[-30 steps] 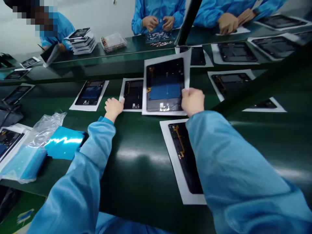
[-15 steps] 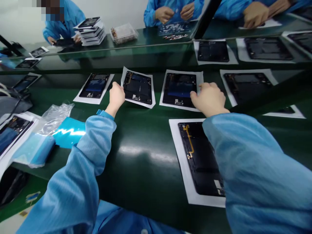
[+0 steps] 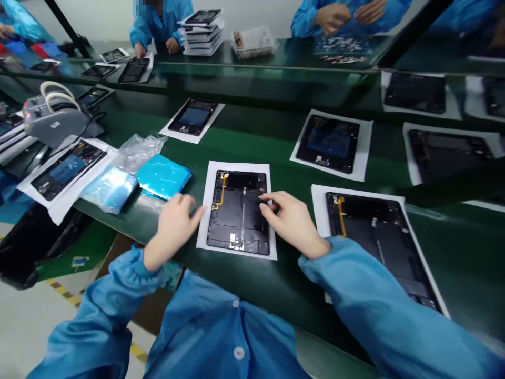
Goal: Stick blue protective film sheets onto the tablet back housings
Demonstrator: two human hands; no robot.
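Neither of your hands grips anything: your left hand lies open and flat on the green belt, fingertips just touching the left edge of the white sheet, and your right hand is loosely spread, its fingers resting on the right side of the tablet shell. That shell lies on the sheet between your two hands, near the near edge of the belt, face open with a yellow flex strip at its far left corner. Its long axis runs near to far, almost straight away from you, tilted only slightly. Your right hand is the one already on it, at about mid-length of the right edge; your left is just beside it, off the shell and on the paper margin. The blue film pack sits to the left and a little farther away, close beyond your left hand and well apart from your right. A second shell lies to the right, partly under your right sleeve, its long axis likewise running near to far. More shells on sheets lie farther along the belt, and other workers' hands are busy at the far bench.
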